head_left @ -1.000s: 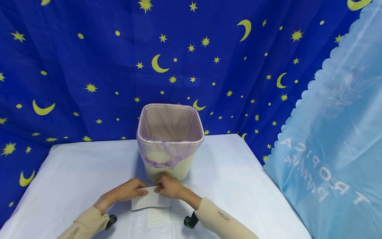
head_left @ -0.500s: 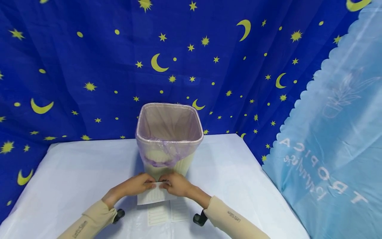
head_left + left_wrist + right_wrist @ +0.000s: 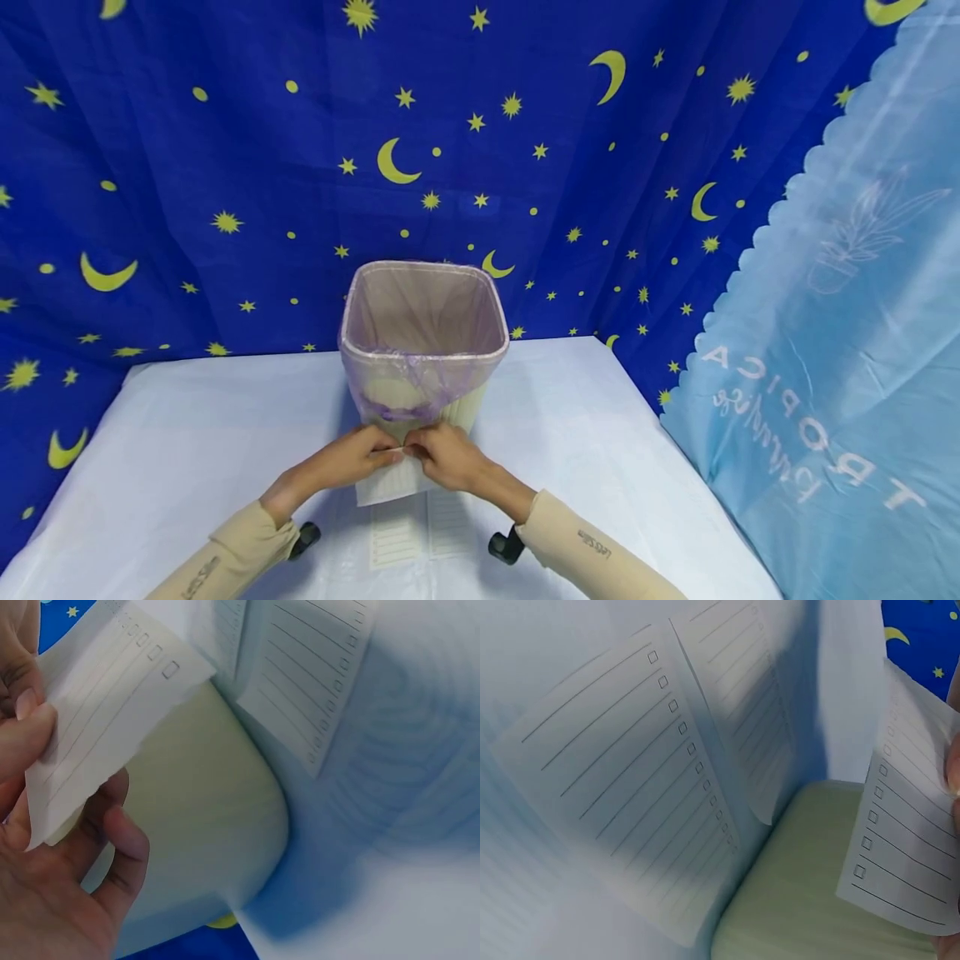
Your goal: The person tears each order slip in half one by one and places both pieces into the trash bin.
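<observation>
A lined paper sheet (image 3: 392,485) with a column of small checkboxes is held up in front of a cream wastebasket (image 3: 461,410). My left hand (image 3: 354,458) pinches its top edge between thumb and fingers. Right beside it, my right hand (image 3: 452,458) pinches the same edge, the two hands nearly meeting. In the left wrist view one long edge of the held sheet (image 3: 112,712) looks ragged, and curled fingers (image 3: 127,855) show behind it. The right wrist view catches the sheet's checkbox side (image 3: 900,832), while the right hand is mostly cut off there.
Two similar checklist sheets, a left one (image 3: 396,540) and a right one (image 3: 450,525), lie on the white-covered table (image 3: 600,467) below the hands. A purple liner (image 3: 457,379) hangs over the wastebasket's rim. Blue star-patterned cloth (image 3: 225,167) rises behind, with a light blue curtain (image 3: 847,333) at right.
Both hands have shifted right and slightly toward the wastebasket with the sheet. My left hand has come closer to the right one, leaving more of the sheets on the table showing.
</observation>
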`<control>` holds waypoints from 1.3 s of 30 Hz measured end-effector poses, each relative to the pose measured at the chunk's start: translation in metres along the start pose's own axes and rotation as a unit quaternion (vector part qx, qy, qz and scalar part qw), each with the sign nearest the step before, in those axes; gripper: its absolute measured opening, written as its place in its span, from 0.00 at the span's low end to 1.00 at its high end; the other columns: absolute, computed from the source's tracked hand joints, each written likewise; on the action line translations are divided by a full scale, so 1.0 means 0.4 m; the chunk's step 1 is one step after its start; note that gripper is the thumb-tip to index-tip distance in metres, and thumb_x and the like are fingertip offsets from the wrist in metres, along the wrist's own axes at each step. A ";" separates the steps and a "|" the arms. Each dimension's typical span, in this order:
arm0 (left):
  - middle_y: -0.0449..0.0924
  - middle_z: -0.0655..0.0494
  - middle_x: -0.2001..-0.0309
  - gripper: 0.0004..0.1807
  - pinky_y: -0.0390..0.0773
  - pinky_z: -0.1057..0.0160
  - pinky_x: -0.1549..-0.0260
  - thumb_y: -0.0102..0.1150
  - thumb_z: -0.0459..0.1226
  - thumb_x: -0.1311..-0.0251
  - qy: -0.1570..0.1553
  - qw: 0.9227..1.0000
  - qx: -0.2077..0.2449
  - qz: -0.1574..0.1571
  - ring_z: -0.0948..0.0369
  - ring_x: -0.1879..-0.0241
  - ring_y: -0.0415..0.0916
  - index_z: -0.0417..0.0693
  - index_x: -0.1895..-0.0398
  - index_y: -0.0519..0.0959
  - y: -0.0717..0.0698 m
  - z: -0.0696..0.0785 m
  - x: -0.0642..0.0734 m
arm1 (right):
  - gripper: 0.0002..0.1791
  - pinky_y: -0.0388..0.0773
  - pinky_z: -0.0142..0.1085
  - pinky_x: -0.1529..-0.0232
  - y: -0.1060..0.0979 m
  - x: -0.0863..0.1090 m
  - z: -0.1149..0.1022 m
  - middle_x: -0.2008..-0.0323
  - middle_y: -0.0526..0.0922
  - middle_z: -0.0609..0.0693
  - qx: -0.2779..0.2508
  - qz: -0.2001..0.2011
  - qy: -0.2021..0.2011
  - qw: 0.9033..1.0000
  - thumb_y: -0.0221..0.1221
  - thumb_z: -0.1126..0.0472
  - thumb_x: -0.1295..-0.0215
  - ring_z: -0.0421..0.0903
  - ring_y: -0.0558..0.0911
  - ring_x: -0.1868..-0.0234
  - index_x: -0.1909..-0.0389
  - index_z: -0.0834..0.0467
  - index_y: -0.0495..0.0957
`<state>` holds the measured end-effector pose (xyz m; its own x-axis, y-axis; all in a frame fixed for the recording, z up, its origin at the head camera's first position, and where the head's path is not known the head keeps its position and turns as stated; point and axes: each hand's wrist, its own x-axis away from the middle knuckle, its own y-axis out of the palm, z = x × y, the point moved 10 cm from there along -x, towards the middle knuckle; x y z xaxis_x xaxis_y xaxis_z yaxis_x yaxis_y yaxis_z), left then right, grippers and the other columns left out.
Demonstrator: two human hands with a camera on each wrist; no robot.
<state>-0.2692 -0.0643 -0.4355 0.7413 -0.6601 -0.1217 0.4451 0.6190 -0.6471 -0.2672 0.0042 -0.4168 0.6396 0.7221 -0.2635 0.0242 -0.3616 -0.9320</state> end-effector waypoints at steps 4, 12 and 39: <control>0.54 0.71 0.85 0.19 0.54 0.73 0.83 0.56 0.35 0.33 0.016 1.000 -0.021 0.017 0.75 0.85 0.51 0.46 0.85 0.70 -0.011 0.023 -0.009 | 0.07 0.63 0.25 0.77 -0.011 0.004 -0.001 0.81 0.70 0.41 0.014 0.013 0.006 1.000 0.57 0.65 0.37 0.34 0.65 0.77 0.74 0.52 0.78; 0.53 0.71 0.87 0.21 0.53 0.72 0.83 0.59 0.32 0.37 0.000 0.997 -0.066 0.049 0.74 0.85 0.51 0.50 0.89 0.68 -0.025 0.046 -0.022 | 0.09 0.60 0.24 0.78 -0.036 0.002 0.010 0.84 0.70 0.40 -0.012 0.064 0.050 0.997 0.58 0.68 0.47 0.33 0.63 0.81 0.82 0.52 0.77; 0.60 0.74 0.88 0.14 0.60 0.71 0.86 0.65 0.35 0.47 -0.008 0.974 -0.196 0.110 0.74 0.85 0.55 0.61 0.86 0.80 -0.043 0.071 -0.016 | 0.06 0.59 0.24 0.78 0.018 0.002 0.092 0.85 0.70 0.44 -0.305 0.056 0.190 0.932 0.52 0.75 0.55 0.32 0.64 0.82 0.83 0.70 0.77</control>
<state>-0.2675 -0.0586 -0.4023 0.8065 -0.5210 -0.2796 0.0510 0.5324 -0.8450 -0.2948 0.0238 -0.4329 0.8869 0.4417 -0.1352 0.3000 -0.7734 -0.5585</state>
